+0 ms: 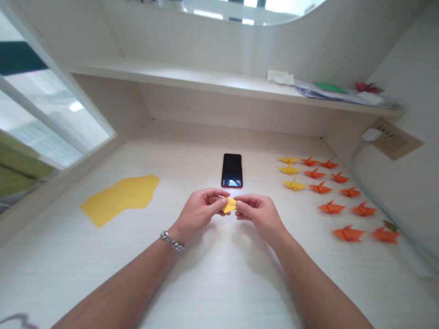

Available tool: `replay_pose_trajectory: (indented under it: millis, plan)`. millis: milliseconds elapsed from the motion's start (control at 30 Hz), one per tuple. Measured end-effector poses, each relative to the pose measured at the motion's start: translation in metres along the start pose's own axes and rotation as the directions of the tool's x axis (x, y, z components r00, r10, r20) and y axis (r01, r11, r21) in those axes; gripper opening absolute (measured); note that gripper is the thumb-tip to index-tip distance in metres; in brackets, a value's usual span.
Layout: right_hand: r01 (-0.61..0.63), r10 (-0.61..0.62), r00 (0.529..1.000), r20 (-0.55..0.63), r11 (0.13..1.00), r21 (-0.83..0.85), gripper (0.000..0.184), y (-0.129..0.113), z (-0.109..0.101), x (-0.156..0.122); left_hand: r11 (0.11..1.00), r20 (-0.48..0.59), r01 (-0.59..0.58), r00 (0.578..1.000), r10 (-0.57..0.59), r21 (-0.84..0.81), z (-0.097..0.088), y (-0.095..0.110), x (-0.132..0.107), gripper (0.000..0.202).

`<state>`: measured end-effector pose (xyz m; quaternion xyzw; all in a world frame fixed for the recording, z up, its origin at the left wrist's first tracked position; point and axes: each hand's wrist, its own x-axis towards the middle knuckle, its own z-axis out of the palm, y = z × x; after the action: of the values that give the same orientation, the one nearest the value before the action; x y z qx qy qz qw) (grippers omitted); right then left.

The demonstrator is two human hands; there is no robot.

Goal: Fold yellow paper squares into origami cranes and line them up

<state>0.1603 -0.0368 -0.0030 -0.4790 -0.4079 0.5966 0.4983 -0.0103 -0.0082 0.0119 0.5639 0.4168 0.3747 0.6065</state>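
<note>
Both hands meet over the middle of the desk, pinching a small folded piece of yellow paper between them. My left hand, with a metal bracelet on its wrist, grips the paper's left side with thumb and fingers closed. My right hand pinches the right side. A black phone lies flat just beyond the hands, screen up.
A stack of yellow paper sheets lies at the left. Rows of folded yellow paper cranes and orange paper cranes sit at the right. A shelf above holds papers. A wall socket with a white plug and cable is at far right.
</note>
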Motion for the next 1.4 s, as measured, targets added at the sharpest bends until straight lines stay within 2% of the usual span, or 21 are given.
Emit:
replay_pose_trajectory:
  millis: [100,367,633,967,1100,1267,1400]
  plan:
    - [0.005,-0.002,0.999,-0.036,0.997,0.078,0.037,-0.001,0.000,0.001,1.000,-0.035,-0.021,0.999,0.020,-0.019,0.000,-0.001,0.001,0.027]
    - [-0.023,0.040,0.993,-0.114,0.989,0.149,0.029,-0.003,0.000,0.001,0.999,-0.020,-0.036,0.999,0.035,-0.036,0.000,-0.005,0.000,0.031]
    - [-0.041,0.058,0.994,-0.097,0.986,0.163,0.019,-0.004,-0.002,0.001,0.997,-0.020,-0.076,0.997,0.076,-0.006,0.000,-0.005,-0.001,0.030]
    - [-0.095,0.109,0.993,-0.048,0.969,0.229,0.018,-0.012,-0.002,-0.001,0.996,-0.053,-0.084,0.995,0.084,-0.004,0.001,-0.002,-0.001,0.027]
    - [-0.065,0.078,0.995,-0.064,0.981,0.182,0.016,-0.011,-0.001,-0.001,0.995,-0.026,-0.096,0.995,0.096,0.008,0.000,-0.002,-0.001,0.027]
    - [0.009,-0.009,0.997,-0.073,1.000,0.006,0.026,-0.001,-0.001,0.002,0.995,0.023,-0.088,0.996,0.087,0.040,0.001,-0.003,-0.002,0.025]
    - [0.039,-0.042,0.997,-0.063,0.999,-0.037,0.027,0.001,0.000,0.002,0.996,0.038,-0.079,0.996,0.078,0.035,0.001,-0.004,-0.001,0.025]
